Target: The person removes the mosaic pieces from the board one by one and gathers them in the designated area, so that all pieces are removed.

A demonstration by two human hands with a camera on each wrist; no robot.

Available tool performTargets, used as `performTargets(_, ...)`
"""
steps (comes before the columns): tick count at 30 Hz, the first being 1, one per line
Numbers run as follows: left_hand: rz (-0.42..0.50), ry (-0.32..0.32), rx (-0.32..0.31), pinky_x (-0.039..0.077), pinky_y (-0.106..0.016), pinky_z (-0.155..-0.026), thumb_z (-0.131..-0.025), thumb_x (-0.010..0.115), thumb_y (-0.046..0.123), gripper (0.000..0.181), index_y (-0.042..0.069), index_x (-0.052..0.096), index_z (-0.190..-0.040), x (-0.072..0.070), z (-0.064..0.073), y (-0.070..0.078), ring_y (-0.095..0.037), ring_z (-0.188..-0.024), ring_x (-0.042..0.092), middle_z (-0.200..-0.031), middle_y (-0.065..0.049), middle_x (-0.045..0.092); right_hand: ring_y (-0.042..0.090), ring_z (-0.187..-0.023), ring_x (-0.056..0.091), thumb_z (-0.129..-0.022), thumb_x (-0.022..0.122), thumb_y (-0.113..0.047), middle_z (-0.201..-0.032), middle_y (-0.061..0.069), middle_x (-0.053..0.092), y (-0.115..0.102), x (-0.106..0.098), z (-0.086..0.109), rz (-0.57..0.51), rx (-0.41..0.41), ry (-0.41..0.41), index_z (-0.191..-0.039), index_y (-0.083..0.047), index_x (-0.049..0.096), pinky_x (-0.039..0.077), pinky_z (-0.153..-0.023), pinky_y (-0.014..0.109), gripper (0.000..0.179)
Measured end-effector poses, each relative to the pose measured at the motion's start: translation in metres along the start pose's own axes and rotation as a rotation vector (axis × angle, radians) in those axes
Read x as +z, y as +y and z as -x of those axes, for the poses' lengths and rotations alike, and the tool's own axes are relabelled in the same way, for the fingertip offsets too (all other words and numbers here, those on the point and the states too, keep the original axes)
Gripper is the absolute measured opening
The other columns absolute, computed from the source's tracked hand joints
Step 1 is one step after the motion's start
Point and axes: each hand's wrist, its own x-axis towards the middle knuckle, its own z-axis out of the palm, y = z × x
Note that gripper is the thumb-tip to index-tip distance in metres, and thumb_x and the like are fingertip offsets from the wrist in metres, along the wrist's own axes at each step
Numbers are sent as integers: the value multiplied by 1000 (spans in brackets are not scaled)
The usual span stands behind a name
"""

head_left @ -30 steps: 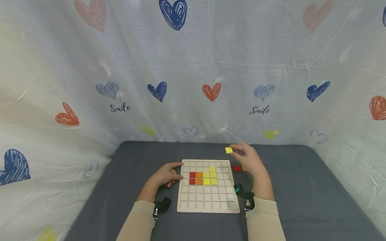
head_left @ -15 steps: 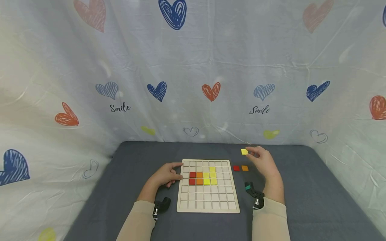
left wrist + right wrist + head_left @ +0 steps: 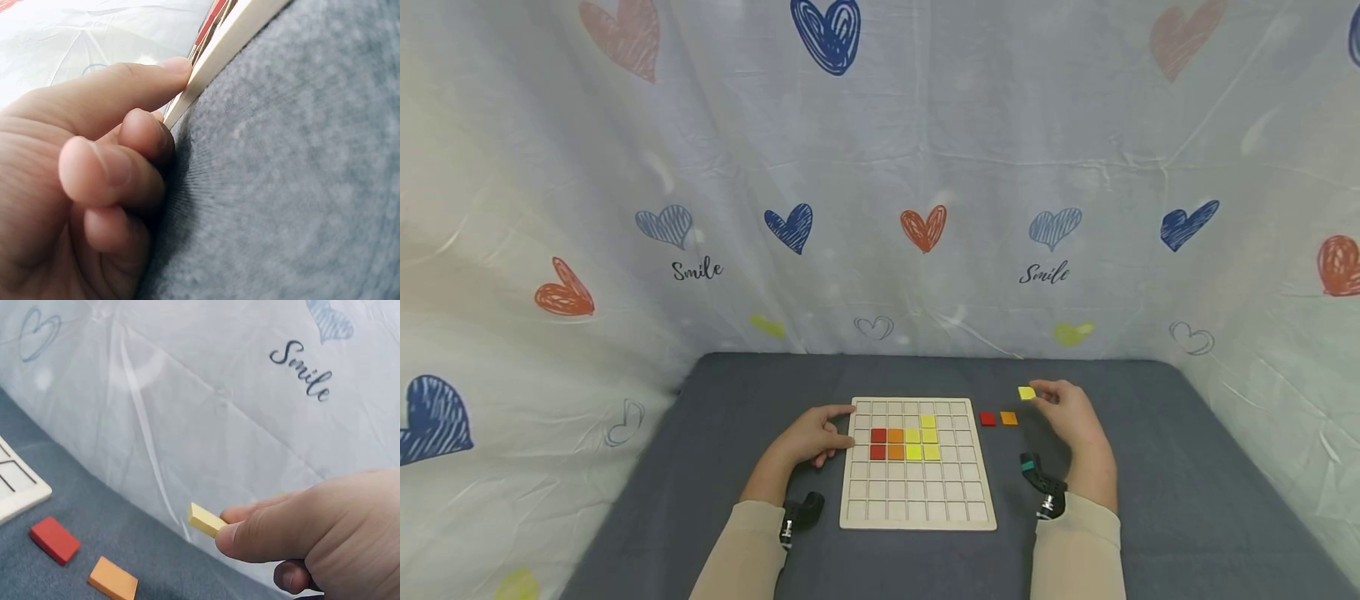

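Observation:
A wooden grid board (image 3: 917,510) lies on the table, with red, orange and yellow square tiles set in some of its cells. My left hand (image 3: 812,435) touches the board's left edge with index finger and thumb; in the left wrist view one fingertip (image 3: 178,67) presses its side while other fingers curl loosely below. Between thumb and index finger, my right hand (image 3: 1071,417) pinches a yellow tile (image 3: 205,520), raised beyond the board's far right corner. Loose on the table near it are a red tile (image 3: 987,419) and an orange tile (image 3: 1009,418).
Dark grey cloth (image 3: 1157,500) covers the table. Behind its far edge hangs a pale curtain (image 3: 970,275) printed with hearts and the word Smile, continuing along both sides.
My right hand has moved right, away from the board, and then a little nearer, with the yellow tile still pinched. The orange tile is now fully uncovered. The left hand stays put.

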Motion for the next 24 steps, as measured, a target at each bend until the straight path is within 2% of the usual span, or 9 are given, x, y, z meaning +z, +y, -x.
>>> performTargets(5,4,-3,-4,42,-27,-40,-90,81,15,69,12,51,-152,0,1,1,-13,-36,45,-56,-4,56,31,-90,51,-102,63,-10,-101,17,56,11,3,0,7,85,-28,-134,9,61,44,-73,43,37)
performTargets(12,4,-5,-6,42,-27,-40,-90,81,15,69,13,51,-152,0,0,-1,-13,-36,45,-56,-4,56,41,-110,56,-101,61,-7,-127,32,59,26,9,0,-22,198,-89,-133,11,61,45,-96,58,36)
performTargets(17,7,-9,-5,42,-27,-40,-90,81,15,69,13,51,-152,0,0,-1,-13,-36,45,-56,-4,56,45,-115,56,-99,60,-3,-130,34,58,33,16,-3,-25,213,-78,-131,12,62,44,-99,60,35)
performTargets(24,-5,0,-9,42,-27,-40,-90,81,16,68,13,52,-152,-1,-1,-2,-13,-36,46,-56,-4,56,47,-120,55,-100,57,-2,-132,34,57,32,17,-4,-18,201,-66,-134,11,61,42,-102,61,37)
